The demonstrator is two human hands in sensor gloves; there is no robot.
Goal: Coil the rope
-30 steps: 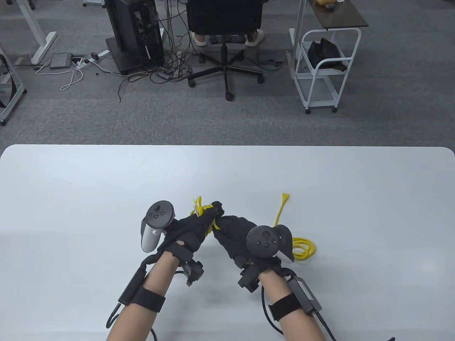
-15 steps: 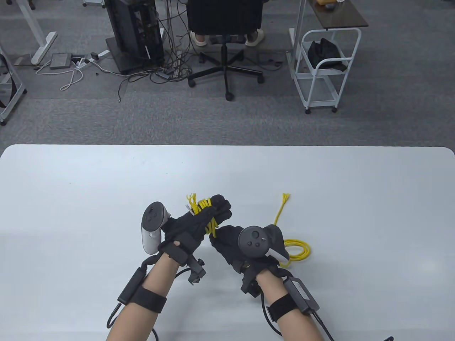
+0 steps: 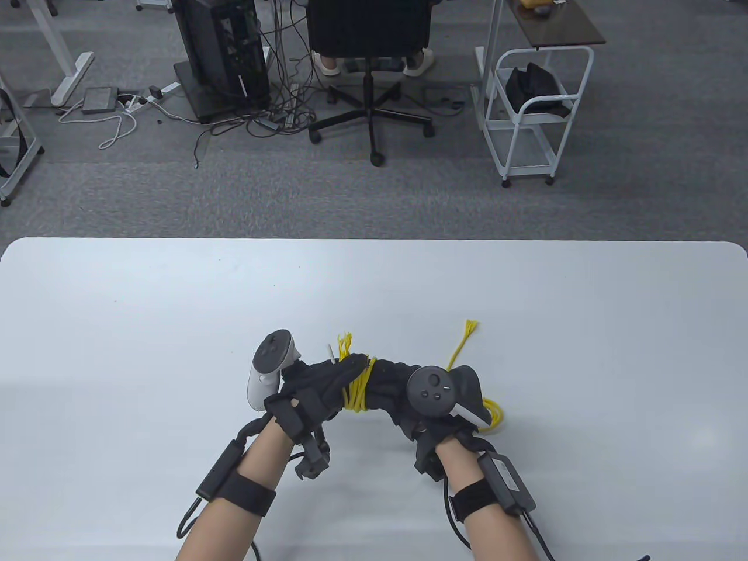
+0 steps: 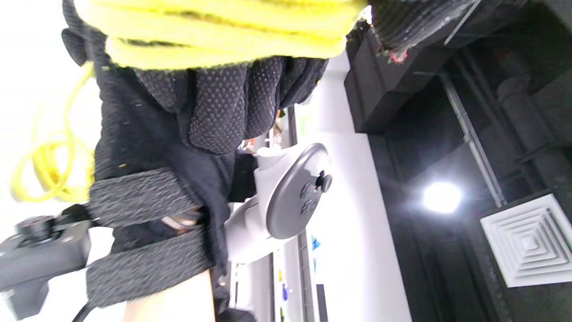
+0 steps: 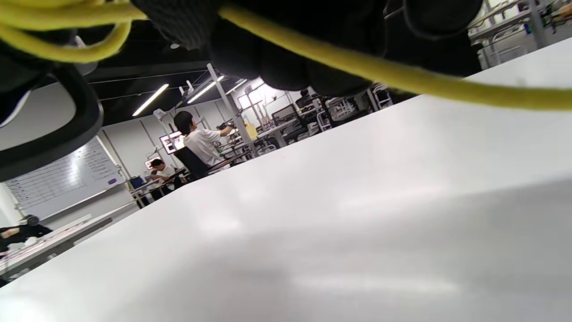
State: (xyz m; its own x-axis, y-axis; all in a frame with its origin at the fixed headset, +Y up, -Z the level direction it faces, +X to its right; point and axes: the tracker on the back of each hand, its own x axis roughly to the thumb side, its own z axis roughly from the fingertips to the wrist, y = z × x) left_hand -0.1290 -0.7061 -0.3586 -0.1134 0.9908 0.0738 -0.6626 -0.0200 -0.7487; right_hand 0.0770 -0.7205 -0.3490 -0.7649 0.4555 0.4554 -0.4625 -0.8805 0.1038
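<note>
A thin yellow rope [image 3: 357, 390] is wound in several turns around my left hand [image 3: 327, 383], just above the table's middle front. One frayed end [image 3: 345, 342] sticks up beside the left fingers. My right hand [image 3: 397, 385] meets the left hand at the coil and grips the running strand, which shows in the right wrist view [image 5: 402, 74]. The rest of the rope lies in a small loop [image 3: 494, 415] behind the right hand, with the other frayed end [image 3: 469, 327] on the table. The left wrist view shows the turns [image 4: 214, 27] across my gloved fingers.
The white table [image 3: 175, 327] spreads wide on both sides of the hands. Beyond its far edge are grey carpet, an office chair [image 3: 369, 35], a computer tower [image 3: 222, 52] with cables, and a white cart [image 3: 529, 111].
Both hands moved slightly right and lower, closer to me. The right hand swung up against the left hand's coil. The loose loop behind the right hand has shrunk.
</note>
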